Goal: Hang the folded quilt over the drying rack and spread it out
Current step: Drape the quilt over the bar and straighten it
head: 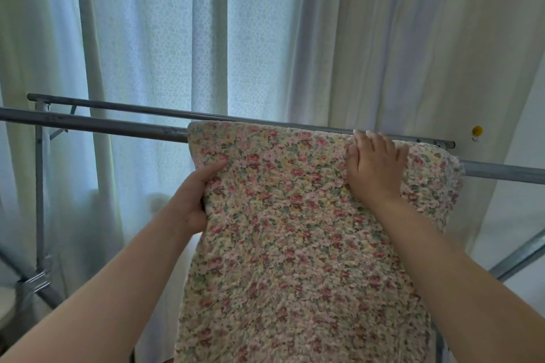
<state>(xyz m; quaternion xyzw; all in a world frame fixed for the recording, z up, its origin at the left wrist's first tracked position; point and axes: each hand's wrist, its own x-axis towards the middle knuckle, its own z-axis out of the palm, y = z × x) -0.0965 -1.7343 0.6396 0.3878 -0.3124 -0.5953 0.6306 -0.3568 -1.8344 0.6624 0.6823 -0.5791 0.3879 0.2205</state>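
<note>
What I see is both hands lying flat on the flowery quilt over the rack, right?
Not both. The head view shows only the right hand flat on the quilt; the left hand grips its edge. It hangs over the rack.

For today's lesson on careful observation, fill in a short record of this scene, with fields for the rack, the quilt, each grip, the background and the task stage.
drying rack: grey metal, with two parallel top bars, near bar and far bar
quilt: floral, draped over the near bar, front hanging down
left grip: holds the quilt's left edge, thumb on the front
right grip: fingers straight, pressing on the quilt's top by the far bar
background: pale curtains; yellow hook at right
task stage: hung, not yet spread out
</note>
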